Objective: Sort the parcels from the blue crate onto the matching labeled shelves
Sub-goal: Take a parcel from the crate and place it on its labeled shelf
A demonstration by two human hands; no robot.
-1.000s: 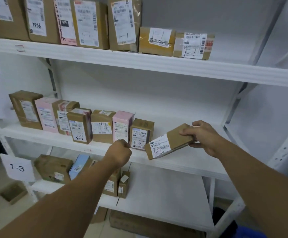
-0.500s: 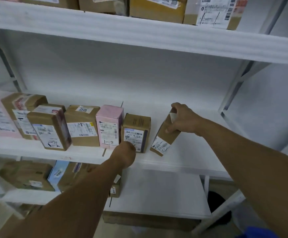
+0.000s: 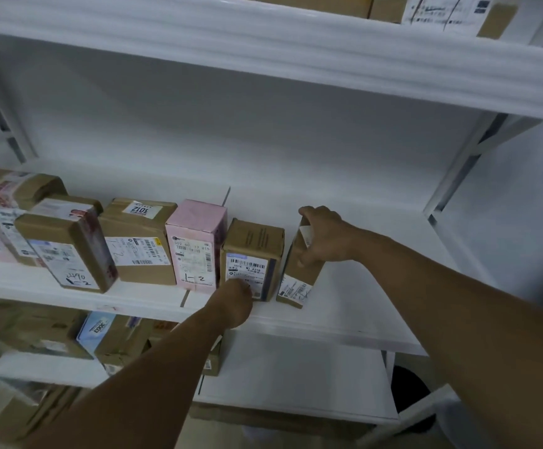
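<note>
Gripping a brown parcel (image 3: pixel 305 274) on the white shelf (image 3: pixel 380 273) right of centre, the right hand (image 3: pixel 325 236) works beside the clenched left hand (image 3: pixel 232 303)

rightmost parcel (image 3: pixel 300 277): brown, white barcoded label | box (image 3: pixel 195 244): pink | shelf (image 3: pixel 360 306): white | lower parcel (image 3: pixel 96 328): light blue

- A large brown carton (image 3: pixel 279 421) lies on the tan floor (image 3: pixel 224 440).
- Just right of the carton sits a dark rounded shape (image 3: pixel 407 392), too dim to identify.
- Well above and behind the carton rises a plain white wall (image 3: pixel 263 131).
</note>
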